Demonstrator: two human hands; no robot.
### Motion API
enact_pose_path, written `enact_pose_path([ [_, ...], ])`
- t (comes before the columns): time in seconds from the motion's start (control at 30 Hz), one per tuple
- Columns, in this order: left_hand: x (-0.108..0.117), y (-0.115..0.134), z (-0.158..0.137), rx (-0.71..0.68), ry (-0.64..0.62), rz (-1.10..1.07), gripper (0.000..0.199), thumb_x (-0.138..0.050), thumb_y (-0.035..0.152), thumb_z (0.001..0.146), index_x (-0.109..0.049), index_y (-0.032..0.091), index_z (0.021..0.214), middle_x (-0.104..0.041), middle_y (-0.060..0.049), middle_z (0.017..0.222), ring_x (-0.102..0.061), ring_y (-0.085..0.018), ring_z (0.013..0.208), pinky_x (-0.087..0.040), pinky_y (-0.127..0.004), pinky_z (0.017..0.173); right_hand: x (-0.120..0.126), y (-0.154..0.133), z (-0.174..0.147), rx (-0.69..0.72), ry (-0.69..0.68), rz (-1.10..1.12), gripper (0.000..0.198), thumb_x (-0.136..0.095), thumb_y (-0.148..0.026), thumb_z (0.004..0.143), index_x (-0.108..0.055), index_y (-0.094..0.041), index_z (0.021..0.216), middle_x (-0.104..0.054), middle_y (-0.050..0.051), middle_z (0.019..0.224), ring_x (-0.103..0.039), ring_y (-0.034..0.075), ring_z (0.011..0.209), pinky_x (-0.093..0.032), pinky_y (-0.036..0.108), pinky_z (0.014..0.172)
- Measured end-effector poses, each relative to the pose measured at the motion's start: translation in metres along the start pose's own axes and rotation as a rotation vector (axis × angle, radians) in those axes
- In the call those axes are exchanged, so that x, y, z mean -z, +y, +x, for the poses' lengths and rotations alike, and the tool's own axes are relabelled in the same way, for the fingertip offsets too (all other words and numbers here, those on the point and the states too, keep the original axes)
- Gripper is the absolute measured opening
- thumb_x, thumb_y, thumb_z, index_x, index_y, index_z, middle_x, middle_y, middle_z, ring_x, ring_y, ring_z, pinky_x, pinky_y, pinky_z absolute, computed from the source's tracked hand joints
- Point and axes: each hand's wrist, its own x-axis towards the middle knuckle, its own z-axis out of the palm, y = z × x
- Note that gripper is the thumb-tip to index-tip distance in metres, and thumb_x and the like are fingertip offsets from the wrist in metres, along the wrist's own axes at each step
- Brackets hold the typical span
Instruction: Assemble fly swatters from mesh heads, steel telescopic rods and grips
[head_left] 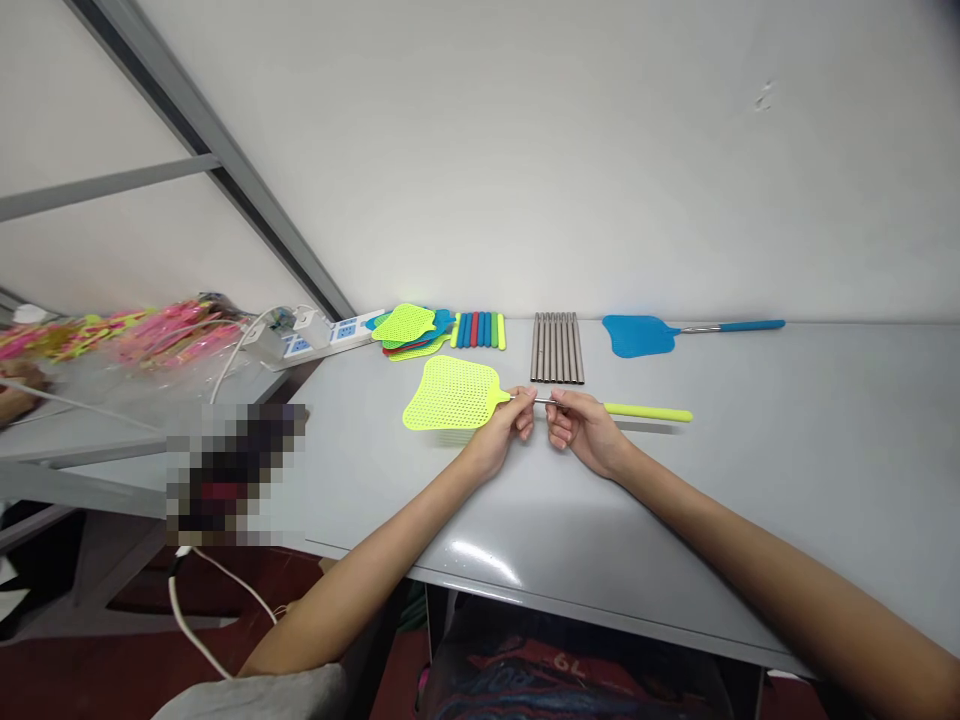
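Observation:
Both my hands hold a yellow-green fly swatter (454, 392) level above the grey table. The fingers of my left hand (510, 425) pinch its metal rod just beside the perforated head. My right hand (581, 425) is closed on the rod farther right, near the yellow-green handle (649, 411). A short stretch of bare rod shows between the hands. Behind them lies a row of several metal tubes (556, 348). Left of these are several coloured handles (478, 330) side by side, then a pile of swatter heads (405, 323). A blue fly swatter (640, 336) lies at the back right.
A white power strip (345, 330) with plugs and cables stands at the table's back left corner. On a neighbouring surface lie pink and yellow items in clear plastic (180, 335). A wall runs along the back, and a blurred-out patch (236, 475) covers something at left.

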Motion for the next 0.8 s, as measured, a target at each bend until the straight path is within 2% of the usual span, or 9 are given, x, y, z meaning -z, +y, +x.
enact_pose_path([
  [0.2,-0.004,0.0027,-0.0023,0.131,-0.063,-0.003,0.041,-0.052,0.045,0.073,-0.033,0.017,0.05,-0.023,0.008,0.044,-0.023,-0.003,0.037,-0.02,-0.018,0.036,-0.0008,0.0006,-0.0006,0.003,-0.014,-0.003,0.028,-0.057,-0.031,0.073,-0.054,-0.015,0.05,-0.033,-0.006,0.041,-0.029,0.007,0.037,-0.029,0.021,0.037],
  [0.37,-0.0034,0.0004,-0.0001,0.213,-0.101,-0.008,0.043,-0.048,0.047,0.073,-0.036,0.016,0.046,-0.026,0.007,0.039,-0.023,-0.003,0.033,-0.016,-0.019,0.034,-0.0004,0.0012,0.0,0.008,-0.033,-0.014,0.028,-0.058,-0.031,0.072,-0.054,-0.015,0.05,-0.034,-0.005,0.043,-0.029,0.006,0.037,-0.029,0.021,0.037],
  [0.53,-0.0019,0.0012,0.0045,0.262,-0.136,-0.035,0.042,-0.037,0.042,0.075,-0.044,0.016,0.043,-0.032,0.004,0.033,-0.028,-0.006,0.029,-0.023,-0.021,0.034,0.0,0.002,0.0014,0.002,-0.042,-0.016,0.031,-0.057,-0.032,0.074,-0.051,-0.016,0.047,-0.033,-0.006,0.041,-0.031,0.007,0.036,-0.029,0.022,0.036],
  [0.8,-0.0045,-0.0018,0.0071,0.245,-0.132,-0.074,0.041,-0.033,0.036,0.073,-0.047,0.016,0.04,-0.039,0.001,0.031,-0.038,-0.009,0.032,-0.032,-0.023,0.041,-0.0013,0.0022,0.0,0.004,-0.008,-0.033,0.031,-0.058,-0.034,0.073,-0.049,-0.016,0.049,-0.038,-0.005,0.042,-0.03,0.006,0.036,-0.028,0.02,0.036],
])
